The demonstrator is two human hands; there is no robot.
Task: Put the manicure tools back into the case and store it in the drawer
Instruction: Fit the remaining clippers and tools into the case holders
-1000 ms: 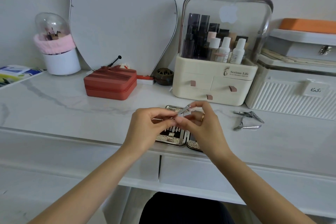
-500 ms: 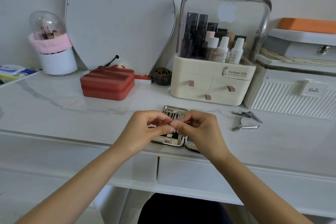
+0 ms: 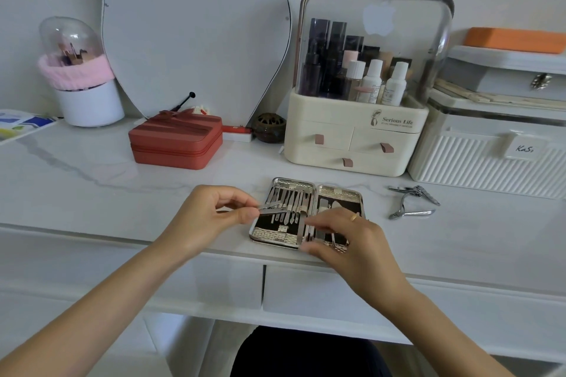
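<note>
Head view: hands have split since 0.5 s ago, left hand (image 3: 211, 217) grip pinching clipper (image 3: 271, 210) over open case (image 3: 306, 213) on table (image 3: 92, 193), right hand (image 3: 346, 239) fingers loosely on case, two tools (image 3: 412, 202) still outside.

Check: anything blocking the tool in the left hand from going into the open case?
Nothing visible. The left hand pinches the metal tool right at the left edge of the open case; the right hand rests on the right half.
</note>
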